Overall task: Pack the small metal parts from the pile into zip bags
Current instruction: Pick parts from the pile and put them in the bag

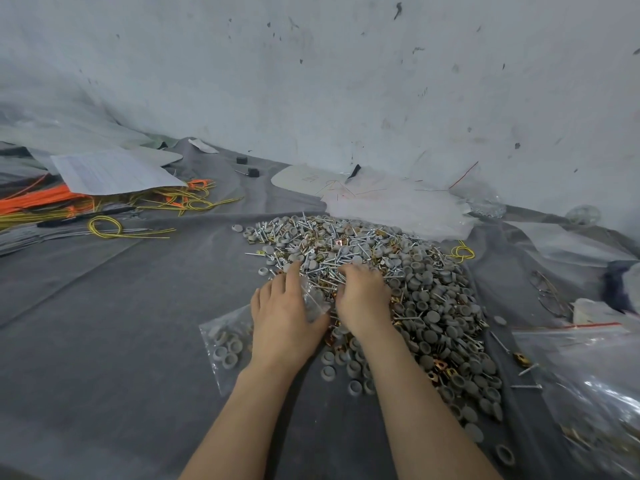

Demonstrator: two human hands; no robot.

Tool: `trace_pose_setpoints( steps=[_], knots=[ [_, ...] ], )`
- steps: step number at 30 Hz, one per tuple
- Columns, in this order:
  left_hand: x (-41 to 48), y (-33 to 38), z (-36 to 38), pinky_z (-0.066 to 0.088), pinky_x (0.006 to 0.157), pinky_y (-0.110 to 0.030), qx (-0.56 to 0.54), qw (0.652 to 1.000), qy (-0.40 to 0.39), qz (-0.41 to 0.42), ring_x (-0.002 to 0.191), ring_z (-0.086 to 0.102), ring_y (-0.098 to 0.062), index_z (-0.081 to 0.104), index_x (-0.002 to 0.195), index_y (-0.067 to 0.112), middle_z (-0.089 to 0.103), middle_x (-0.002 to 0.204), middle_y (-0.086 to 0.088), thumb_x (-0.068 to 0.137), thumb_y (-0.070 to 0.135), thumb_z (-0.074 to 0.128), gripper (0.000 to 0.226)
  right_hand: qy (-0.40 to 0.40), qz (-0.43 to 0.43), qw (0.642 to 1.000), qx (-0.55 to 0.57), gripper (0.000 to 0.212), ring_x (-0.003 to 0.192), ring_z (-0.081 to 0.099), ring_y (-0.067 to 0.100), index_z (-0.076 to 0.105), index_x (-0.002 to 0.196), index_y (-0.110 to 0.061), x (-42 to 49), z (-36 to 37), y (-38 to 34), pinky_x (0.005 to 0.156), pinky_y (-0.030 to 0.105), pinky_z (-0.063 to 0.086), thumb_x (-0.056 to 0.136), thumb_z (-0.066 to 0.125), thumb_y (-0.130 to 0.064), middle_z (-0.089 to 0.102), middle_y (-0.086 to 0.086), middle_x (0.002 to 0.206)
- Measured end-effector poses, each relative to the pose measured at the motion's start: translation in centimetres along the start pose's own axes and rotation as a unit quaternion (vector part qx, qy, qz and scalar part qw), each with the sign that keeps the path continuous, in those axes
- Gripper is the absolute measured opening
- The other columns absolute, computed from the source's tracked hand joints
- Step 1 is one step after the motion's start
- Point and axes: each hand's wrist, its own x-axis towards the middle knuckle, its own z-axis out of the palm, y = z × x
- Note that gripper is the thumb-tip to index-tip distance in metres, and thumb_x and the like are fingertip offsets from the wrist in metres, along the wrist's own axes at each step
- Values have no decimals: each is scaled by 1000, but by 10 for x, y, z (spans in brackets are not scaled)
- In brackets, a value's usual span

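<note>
Spreading over the right half of the grey cloth (pixel 104 341), the pile (pixel 433 306) of small metal parts (pixel 322 251) is lying mixed: bright screws, grey round caps and coppery clips. Its long axis is running from the far middle toward the near right.

The zip bag (pixel 225 344) is lying flat at the pile's near-left edge, already carrying some grey caps. Its closed end is pointing toward the near left and its mouth is facing the pile.

The left hand (pixel 282 313) is resting on the bag, forefinger reaching the pile's rim, while its thumb side is pinching the raised lip of film and keeping the mouth open. The right hand (pixel 363 299) is just beside it to the right, fingers curled down into the parts with the tips buried, gathering a clutch of them.

Judging by this, the bag's mouth is sitting immediately left of the right hand's grip, so the coming move is probably a short sweep leftward, and the right hand is the nearer one for it.

A sheet of paper (pixel 110 171) at far left is showing printed lines too small to read. No brand is showing on the bag.
</note>
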Motion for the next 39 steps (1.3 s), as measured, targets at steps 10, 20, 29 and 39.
trace_pose_setpoints(
  steps=[10,20,29,39],
  knots=[
    [1,-1,1,22,112,-36,0,1000,-10,0,130,36,-22,18,149,20,44,137,-1,81,39,63,84,98,40,994,32,15,101,54,20,63,100,-19,1,8,3,90,33,29,94,51,-12,66,-3,98],
    [-1,0,0,23,113,-38,3,1000,-12,-2,131,36,-22,18,149,20,43,138,-1,83,41,64,84,96,46,934,342,5,66,60,-8,58,88,-19,-12,-13,7,58,0,38,90,62,-17,69,-9,75],
    [-1,-2,2,23,110,-34,-4,1000,-4,1,132,36,-22,20,149,17,42,142,-2,83,36,64,81,-65,-72,930,354,14,87,65,5,64,99,-15,-18,-6,-13,81,23,52,97,50,-14,70,-2,95],
    [-1,0,0,22,109,-33,2,1000,-3,-13,132,36,-23,19,150,17,42,143,-3,81,36,66,86,-32,-47,998,9,35,128,38,19,52,130,-27,-18,8,-3,108,44,25,98,44,-18,54,-7,131]
  ],
)
